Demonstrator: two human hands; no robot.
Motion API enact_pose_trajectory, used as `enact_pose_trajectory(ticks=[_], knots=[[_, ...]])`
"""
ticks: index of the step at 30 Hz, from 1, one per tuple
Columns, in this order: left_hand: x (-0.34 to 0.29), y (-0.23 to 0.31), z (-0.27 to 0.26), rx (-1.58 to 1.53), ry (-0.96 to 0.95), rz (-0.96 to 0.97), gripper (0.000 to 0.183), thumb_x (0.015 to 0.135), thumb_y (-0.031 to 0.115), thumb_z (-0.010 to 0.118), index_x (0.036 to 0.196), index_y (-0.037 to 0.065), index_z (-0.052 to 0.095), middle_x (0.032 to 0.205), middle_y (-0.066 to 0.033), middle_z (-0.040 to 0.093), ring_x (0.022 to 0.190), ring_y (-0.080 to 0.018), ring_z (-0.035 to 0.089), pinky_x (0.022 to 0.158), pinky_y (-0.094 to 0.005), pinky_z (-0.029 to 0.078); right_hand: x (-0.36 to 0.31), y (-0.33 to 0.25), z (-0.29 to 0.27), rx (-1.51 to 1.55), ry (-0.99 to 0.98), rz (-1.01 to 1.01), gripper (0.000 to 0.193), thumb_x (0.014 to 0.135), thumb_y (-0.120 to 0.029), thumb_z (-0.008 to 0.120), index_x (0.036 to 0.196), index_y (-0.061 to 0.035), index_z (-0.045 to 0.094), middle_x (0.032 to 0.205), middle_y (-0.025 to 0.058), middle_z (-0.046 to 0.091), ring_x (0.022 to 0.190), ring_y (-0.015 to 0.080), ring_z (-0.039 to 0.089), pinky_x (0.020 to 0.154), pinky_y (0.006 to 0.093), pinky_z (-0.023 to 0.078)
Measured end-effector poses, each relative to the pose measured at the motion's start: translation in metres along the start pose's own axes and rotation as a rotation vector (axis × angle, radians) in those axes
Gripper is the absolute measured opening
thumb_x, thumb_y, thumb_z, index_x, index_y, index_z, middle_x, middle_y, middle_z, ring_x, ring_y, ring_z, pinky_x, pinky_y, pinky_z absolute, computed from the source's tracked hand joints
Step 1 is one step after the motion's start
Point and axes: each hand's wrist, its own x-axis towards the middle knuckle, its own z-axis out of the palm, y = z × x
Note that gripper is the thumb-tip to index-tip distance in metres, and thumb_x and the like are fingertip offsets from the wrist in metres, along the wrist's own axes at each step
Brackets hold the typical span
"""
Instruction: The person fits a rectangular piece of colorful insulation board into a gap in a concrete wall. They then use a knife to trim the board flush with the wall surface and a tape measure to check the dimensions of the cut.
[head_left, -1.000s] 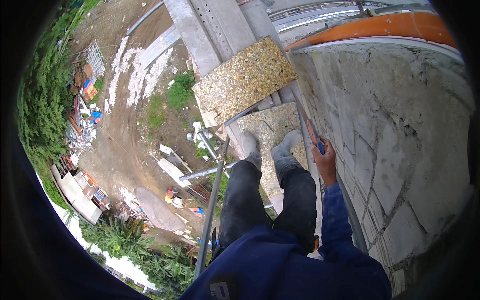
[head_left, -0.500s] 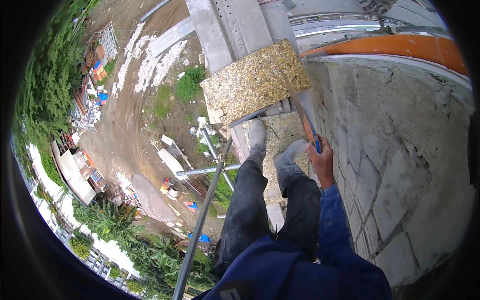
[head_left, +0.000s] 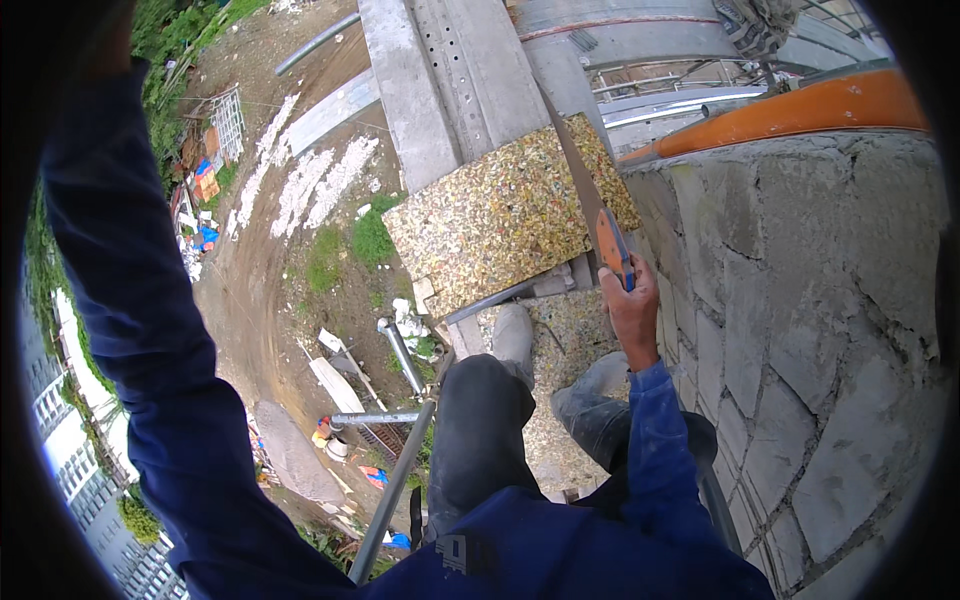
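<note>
My right hand (head_left: pixel 632 308) is closed round the orange and blue handle of a handsaw (head_left: pixel 611 243). The saw's long blade points away from me and lies over the right part of a speckled yellow-brown board (head_left: pixel 490 220); whether it touches is unclear. My left arm, in a dark blue sleeve, is stretched up along the left side. Only a dark bit of my left hand (head_left: pixel 112 42) shows at the rim, its fingers hidden. The board rests across the walkway just beyond my dusty boots (head_left: pixel 514 335).
I stand on a narrow, high platform of similar speckled boards (head_left: pixel 565 430). A rough stone-patterned wall (head_left: pixel 790 350) rises at the right, below an orange pipe (head_left: pixel 790 112). Metal scaffold tubes (head_left: pixel 395 490) run along the left, over a drop to muddy ground (head_left: pixel 250 280).
My left arm has come into view, reaching up at the left. My right hand and the saw have moved farther forward over the board. My legs are now more bent.
</note>
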Motion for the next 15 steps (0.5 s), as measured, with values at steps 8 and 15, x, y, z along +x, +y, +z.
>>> enact_pose_trajectory(ticks=[8,15], knots=[[-0.362,-0.179,0.274,0.122,-0.408,-0.653,0.033,0.091,0.025,0.064,0.111,0.000,0.074,0.105,-0.0260,0.073,0.102,-0.0408,0.070,0.093,-0.0466,0.054,0.044,0.089,0.018,0.118,-0.055,-0.067,0.037,0.096,-0.021,0.069,0.125,-0.0012,0.058,0.084,0.0010,0.061,0.055,0.0055,0.052,0.051,0.0255,0.047],[-0.383,-0.258,0.368,0.270,-0.200,-0.558,0.025,0.088,0.016,0.059,0.104,0.001,0.071,0.104,-0.0242,0.069,0.099,-0.0433,0.066,0.090,-0.0536,0.051,0.049,0.136,0.015,0.097,-0.018,-0.072,0.039,0.097,-0.024,0.068,0.127,-0.0004,0.058,0.086,0.0010,0.060,0.057,0.0060,0.053,0.052,0.0256,0.047]])
